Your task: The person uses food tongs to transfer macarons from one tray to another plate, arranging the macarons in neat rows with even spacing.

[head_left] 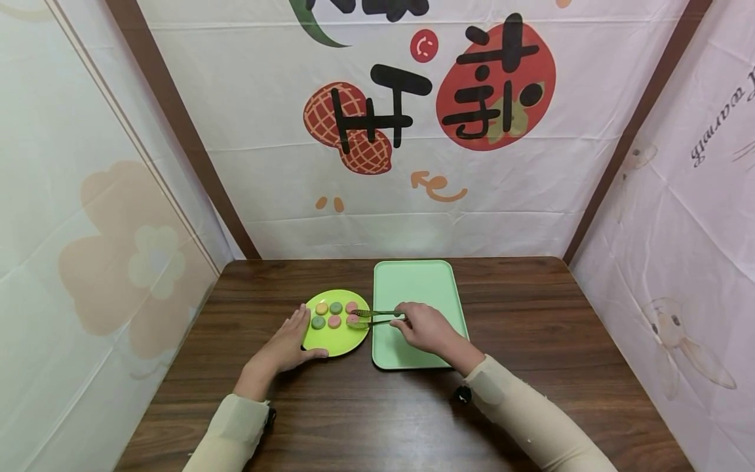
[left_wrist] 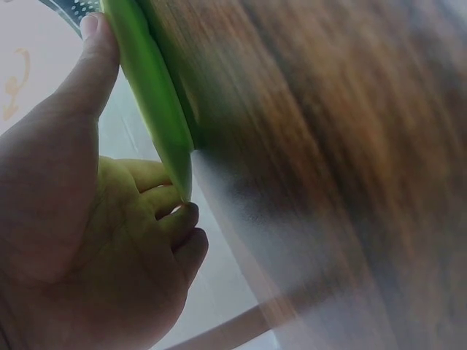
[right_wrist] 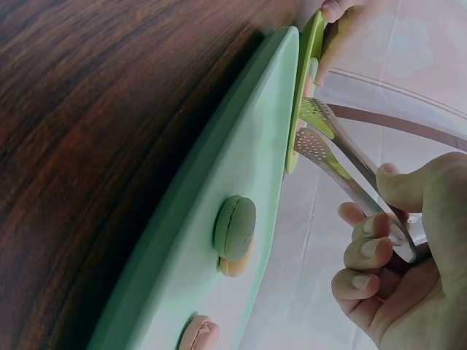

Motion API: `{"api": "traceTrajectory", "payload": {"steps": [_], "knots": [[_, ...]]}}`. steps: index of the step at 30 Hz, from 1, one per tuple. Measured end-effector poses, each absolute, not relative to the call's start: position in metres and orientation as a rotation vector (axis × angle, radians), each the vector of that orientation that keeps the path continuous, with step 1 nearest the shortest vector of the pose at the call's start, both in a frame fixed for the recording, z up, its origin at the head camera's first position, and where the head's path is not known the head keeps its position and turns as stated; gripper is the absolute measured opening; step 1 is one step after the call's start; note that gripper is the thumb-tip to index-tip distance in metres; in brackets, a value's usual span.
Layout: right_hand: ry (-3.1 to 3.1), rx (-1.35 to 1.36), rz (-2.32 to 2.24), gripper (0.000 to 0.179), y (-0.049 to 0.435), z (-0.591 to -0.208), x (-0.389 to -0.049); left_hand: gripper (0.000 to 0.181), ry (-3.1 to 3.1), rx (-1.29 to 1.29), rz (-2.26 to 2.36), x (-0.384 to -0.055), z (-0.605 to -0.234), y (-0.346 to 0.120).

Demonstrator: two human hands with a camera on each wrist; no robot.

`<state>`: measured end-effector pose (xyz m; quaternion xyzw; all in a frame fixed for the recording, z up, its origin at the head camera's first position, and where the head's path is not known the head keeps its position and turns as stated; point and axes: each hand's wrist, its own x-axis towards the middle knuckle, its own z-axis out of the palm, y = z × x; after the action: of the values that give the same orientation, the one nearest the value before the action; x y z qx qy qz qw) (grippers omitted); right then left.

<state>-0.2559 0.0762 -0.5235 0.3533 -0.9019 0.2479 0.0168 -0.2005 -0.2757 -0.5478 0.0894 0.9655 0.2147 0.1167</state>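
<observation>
My left hand (head_left: 290, 342) rests against the left rim of a lime-green plate (head_left: 339, 344), its fingers and thumb spread along the edge. On the plate lie several macarons: a yellow one (head_left: 321, 308), green ones such as this green macaron (head_left: 318, 322), and pink ones. My right hand (head_left: 427, 326) grips metal tongs (head_left: 380, 313) above a mint-green tray (head_left: 413, 278). The perforated tong tips reach over the plate's right side, around a pink macaron (head_left: 353, 318); whether they touch it I cannot tell. In the right wrist view, a green macaron (right_wrist: 235, 227) and a pink macaron (right_wrist: 199, 334) sit on the tray.
The tray stands right beside the plate on a dark wooden table (head_left: 531, 341). Partly behind the tray's green macaron shows a yellow macaron (right_wrist: 233, 266). A printed white cloth (head_left: 501, 223) hangs behind the table, with more cloth at both sides.
</observation>
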Motion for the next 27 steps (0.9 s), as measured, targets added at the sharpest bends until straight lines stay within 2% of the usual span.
{"api": "traceTrajectory", "payload": {"steps": [15,27], "knots": [[-2.819,1.094,0.803,0.028,0.0762,-0.524,-0.2564,0.118,2.834,0.27,0.633,-0.2,-0.5477,-0.2744],[-2.829,1.066,0.815,0.035,0.0795,-0.5232,-0.2557,0.119,2.838,0.264,0.637,-0.2003,-0.5478,-0.2747]]}}
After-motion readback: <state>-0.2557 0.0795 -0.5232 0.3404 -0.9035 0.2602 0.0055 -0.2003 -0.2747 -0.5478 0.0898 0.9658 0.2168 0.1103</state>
